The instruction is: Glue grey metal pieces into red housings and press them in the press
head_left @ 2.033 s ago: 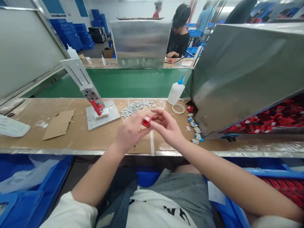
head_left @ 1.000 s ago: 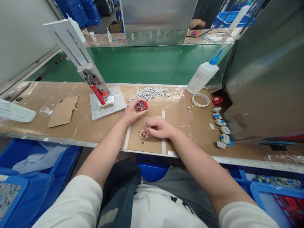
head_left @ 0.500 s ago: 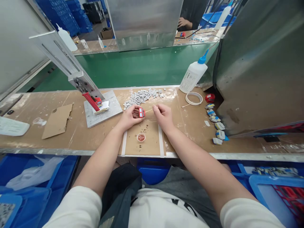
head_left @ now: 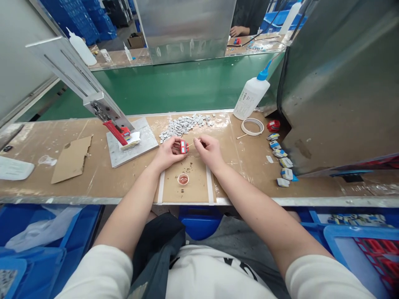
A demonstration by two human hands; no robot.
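My left hand (head_left: 170, 153) is closed around a small red toy car (head_left: 183, 146) with pale window panels, held just above the table. In my right hand (head_left: 208, 150), thumb and fingers pinch a thin pale stick (head_left: 190, 145) that points left at the car. Its tip is at the car's right side; whether it touches is too small to tell. Below the hands stands a little clear cup (head_left: 183, 179) of reddish liquid, with brown specks around it. Behind them lies a heap of small grey pieces (head_left: 183, 126).
A metal stand (head_left: 132, 141) with a red clamp handle is at left, beside torn cardboard (head_left: 72, 160). Rightward are a white bottle (head_left: 251, 97), a tape roll (head_left: 252, 126) and a row of small toy parts (head_left: 283, 162) along a metal panel. A co-worker's hand (head_left: 238, 31) shows beyond the green belt (head_left: 187, 85).
My right hand has moved left with the stick, bringing it up close to the red toy car. My left hand keeps its hold on the car. The view has shifted slightly.
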